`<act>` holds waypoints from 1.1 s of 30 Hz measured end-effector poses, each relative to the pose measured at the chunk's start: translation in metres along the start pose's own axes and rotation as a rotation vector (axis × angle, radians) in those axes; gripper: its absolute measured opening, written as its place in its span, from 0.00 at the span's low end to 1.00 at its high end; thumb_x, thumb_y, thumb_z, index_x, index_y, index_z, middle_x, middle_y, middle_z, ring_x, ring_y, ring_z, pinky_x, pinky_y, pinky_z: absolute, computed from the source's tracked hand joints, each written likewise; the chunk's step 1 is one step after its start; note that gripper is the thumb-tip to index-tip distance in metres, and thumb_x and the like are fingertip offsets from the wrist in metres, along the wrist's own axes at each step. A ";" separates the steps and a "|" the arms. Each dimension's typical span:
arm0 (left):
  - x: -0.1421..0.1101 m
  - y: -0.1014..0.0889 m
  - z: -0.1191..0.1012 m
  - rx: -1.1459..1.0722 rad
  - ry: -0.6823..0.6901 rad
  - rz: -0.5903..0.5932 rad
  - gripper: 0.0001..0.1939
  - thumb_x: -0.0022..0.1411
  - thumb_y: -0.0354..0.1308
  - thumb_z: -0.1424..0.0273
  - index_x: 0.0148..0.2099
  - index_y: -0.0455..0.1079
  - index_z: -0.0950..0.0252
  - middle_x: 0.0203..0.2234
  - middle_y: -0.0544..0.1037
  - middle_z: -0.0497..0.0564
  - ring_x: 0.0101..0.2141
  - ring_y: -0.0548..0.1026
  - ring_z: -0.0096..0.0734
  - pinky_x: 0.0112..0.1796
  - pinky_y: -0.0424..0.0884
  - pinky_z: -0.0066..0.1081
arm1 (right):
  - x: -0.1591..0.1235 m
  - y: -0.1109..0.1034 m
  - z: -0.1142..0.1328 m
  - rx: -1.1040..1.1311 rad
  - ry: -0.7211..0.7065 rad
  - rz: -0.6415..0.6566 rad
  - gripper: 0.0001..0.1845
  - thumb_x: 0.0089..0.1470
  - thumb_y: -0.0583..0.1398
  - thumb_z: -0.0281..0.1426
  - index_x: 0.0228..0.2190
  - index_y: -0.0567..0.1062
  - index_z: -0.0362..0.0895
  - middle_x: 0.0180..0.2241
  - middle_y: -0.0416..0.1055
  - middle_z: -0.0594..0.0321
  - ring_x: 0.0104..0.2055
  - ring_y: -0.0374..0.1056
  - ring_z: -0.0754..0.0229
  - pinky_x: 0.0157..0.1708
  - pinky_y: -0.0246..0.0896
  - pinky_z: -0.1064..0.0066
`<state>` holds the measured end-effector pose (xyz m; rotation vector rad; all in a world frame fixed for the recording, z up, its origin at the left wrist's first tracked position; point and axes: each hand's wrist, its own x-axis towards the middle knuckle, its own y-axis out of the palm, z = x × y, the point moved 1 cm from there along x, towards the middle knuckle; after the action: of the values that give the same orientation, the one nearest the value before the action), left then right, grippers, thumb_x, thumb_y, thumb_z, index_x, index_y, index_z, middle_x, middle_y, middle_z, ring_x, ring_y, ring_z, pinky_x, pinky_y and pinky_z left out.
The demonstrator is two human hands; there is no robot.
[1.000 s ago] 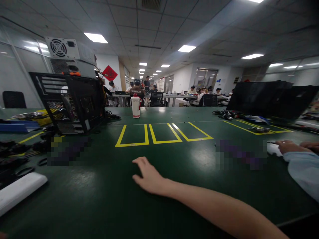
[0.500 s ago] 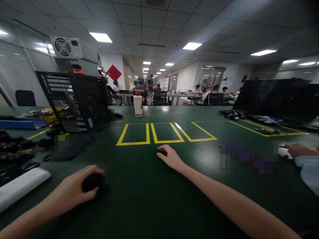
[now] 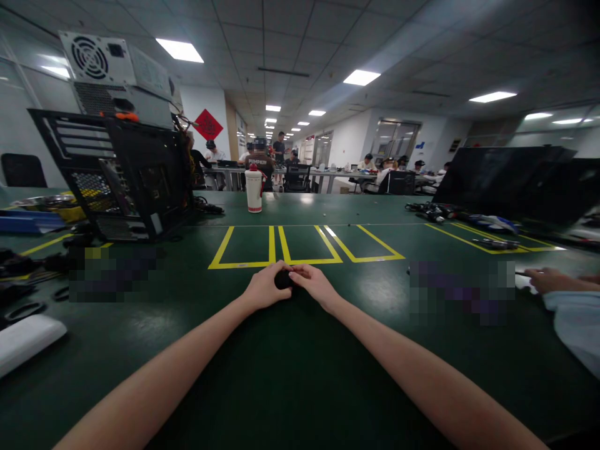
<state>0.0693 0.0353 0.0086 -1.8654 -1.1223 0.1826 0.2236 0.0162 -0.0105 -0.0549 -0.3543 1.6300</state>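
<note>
A small black rounded object (image 3: 282, 279) is between my hands over the middle of the green table (image 3: 300, 375); its exact kind cannot be made out. My left hand (image 3: 262, 287) is curled around its left side, thumb below and fingers over the top. From the right, my right hand (image 3: 316, 284) meets it with fingertips pressed together at its edge. Just beyond both hands lie yellow tape outlines (image 3: 312, 261) on the tabletop.
At the left stands an open black computer case (image 3: 126, 181) with power supplies (image 3: 112, 62) on top. Black cables and a white bar-shaped object (image 3: 32, 340) lie nearer. A white cup (image 3: 254, 190) stands farther back. At right are dark monitors (image 3: 501, 181) and another person's hand (image 3: 553, 280).
My left hand has carried the black object from the left to the middle. My right hand, earlier apart with fingers spread, has closed in against it. The view has shifted slightly.
</note>
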 end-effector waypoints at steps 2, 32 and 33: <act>0.000 0.000 0.003 -0.069 -0.022 0.030 0.27 0.46 0.57 0.61 0.49 0.55 0.56 0.41 0.68 0.48 0.40 0.68 0.38 0.39 0.64 0.35 | 0.001 -0.001 0.001 0.027 0.014 0.023 0.18 0.46 0.55 0.36 0.39 0.67 0.41 0.38 0.68 0.59 0.41 0.64 0.61 0.43 0.57 0.66; -0.031 -0.008 0.004 0.110 0.266 -0.038 0.33 0.50 0.55 0.60 0.54 0.44 0.60 0.47 0.57 0.54 0.45 0.62 0.40 0.43 0.64 0.41 | -0.023 0.018 0.019 0.148 -0.095 0.072 0.14 0.45 0.57 0.33 0.37 0.64 0.45 0.38 0.63 0.61 0.41 0.62 0.61 0.43 0.58 0.63; -0.032 -0.009 0.004 0.108 0.267 -0.032 0.33 0.50 0.55 0.59 0.54 0.44 0.60 0.47 0.57 0.54 0.45 0.63 0.40 0.42 0.64 0.41 | -0.022 0.018 0.018 0.135 -0.086 0.072 0.15 0.45 0.57 0.33 0.37 0.64 0.45 0.39 0.63 0.61 0.42 0.62 0.61 0.43 0.58 0.63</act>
<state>0.0439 0.0149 0.0035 -1.7166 -0.9395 -0.0242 0.2043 -0.0100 -0.0018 0.1060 -0.3096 1.7271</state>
